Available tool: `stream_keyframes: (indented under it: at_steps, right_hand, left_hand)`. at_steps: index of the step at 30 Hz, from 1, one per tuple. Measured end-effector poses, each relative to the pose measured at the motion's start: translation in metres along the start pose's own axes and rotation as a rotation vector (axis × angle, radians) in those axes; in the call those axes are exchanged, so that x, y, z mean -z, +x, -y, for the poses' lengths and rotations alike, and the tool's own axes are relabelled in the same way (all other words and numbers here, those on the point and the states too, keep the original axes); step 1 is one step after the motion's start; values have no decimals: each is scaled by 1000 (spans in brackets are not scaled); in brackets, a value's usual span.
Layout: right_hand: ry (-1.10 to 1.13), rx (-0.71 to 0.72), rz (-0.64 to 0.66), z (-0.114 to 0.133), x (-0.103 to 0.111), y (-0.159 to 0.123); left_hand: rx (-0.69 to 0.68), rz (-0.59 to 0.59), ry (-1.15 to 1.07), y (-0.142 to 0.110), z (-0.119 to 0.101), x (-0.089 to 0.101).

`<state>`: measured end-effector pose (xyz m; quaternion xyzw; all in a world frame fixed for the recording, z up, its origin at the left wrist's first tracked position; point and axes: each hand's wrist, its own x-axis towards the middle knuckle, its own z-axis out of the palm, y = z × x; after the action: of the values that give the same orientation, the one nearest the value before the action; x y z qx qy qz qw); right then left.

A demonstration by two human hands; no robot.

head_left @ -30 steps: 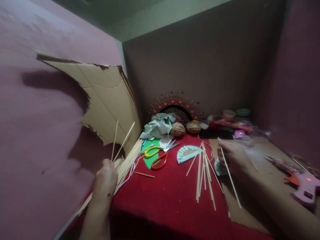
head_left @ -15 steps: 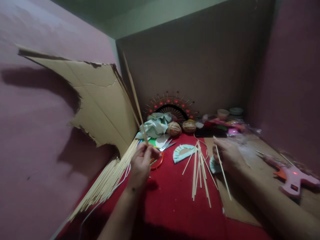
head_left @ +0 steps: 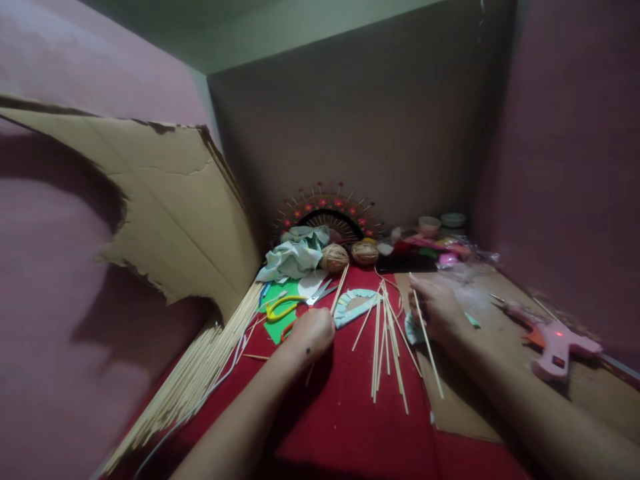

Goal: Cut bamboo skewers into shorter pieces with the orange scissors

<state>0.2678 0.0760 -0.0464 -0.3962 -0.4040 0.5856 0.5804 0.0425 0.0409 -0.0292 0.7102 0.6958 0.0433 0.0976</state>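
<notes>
My left hand (head_left: 311, 333) is closed around a few thin sticks (head_left: 341, 288), which point up and away over the red cloth. Just beyond it lies a half-ring (head_left: 356, 305) wrapped in pale blue fabric. My right hand (head_left: 436, 308) pinches a single thin stick (head_left: 430, 353) that slants down toward me; beneath that hand shows a bit of pale blue fabric (head_left: 413, 330), mostly hidden. Between my hands several loose sticks (head_left: 390, 347) fan out on the cloth. Yellow-handled scissors (head_left: 283, 305) rest by the left hand, partly covering a green sheet (head_left: 277, 333).
A pink glue gun (head_left: 555, 347) with a lit red light lies on cardboard (head_left: 465, 413) at right. Many sticks (head_left: 175, 380) are piled along the left wall, under torn cardboard (head_left: 185, 213). Twine balls (head_left: 334, 258), crumpled fabric (head_left: 295, 257) and a decorated half-round piece (head_left: 325, 203) stand behind.
My left hand has lowered its sticks from upright to near the cloth and moved right. My right hand keeps its stick in the same pinch. The view has turned slightly right.
</notes>
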Motion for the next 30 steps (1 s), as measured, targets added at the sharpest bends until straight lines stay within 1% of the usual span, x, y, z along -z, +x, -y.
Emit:
stream_keyframes:
  at_steps: [3, 6, 9, 11, 12, 13, 15, 16, 17, 18, 19, 21, 24, 26, 28, 30]
  right_hand:
    - [-11, -41, -28, 1, -2, -1]
    - [-39, -35, -54, 3, -5, -2]
    - [-50, 17, -51, 7, -9, -7]
    - [-62, 101, -18, 12, -13, -14]
    - [-81, 163, 5, 15, -16, -18]
    - [-108, 236, 29, 19, -18, -23]
    - [-200, 375, 62, 26, -24, -32]
    - [-246, 429, 68, 29, -27, -37]
    - [-292, 479, 69, 32, -30, -40]
    - [-332, 522, 69, 34, -33, -44]
    - [-368, 555, 73, 36, -36, -46]
    - [-444, 602, 95, 37, -41, -49]
    - [-540, 626, 149, 34, -47, -48]
    - [-580, 628, 166, 33, -49, -46]
    - [-606, 620, 176, 33, -52, -45]
    - [-633, 623, 194, 34, -54, -45]
  left_hand:
    - [-15, -21, 87, -1, -2, 2]
    - [4, -77, 138, -5, -4, 4]
    - [43, -160, 142, -12, -3, 10]
    - [39, -224, 128, -19, -2, 18]
    - [9, -273, 66, -23, -3, 23]
    - [-40, -321, -53, -27, -5, 28]
    - [-160, -385, -435, -35, -11, 37]
    - [-214, -387, -655, -38, -15, 41]
    - [-255, -366, -849, -39, -20, 43]
    - [-283, -327, -990, -39, -25, 43]
    - [-304, -288, -1089, -38, -30, 41]
    - [-328, -221, -1209, -32, -36, 33]
    - [-330, -125, -1298, -22, -38, 15]
    - [-342, -87, -1324, -18, -38, 7]
    - [-376, -54, -1329, -18, -37, 4]
    - [-423, -9, -1324, -20, -37, 5]
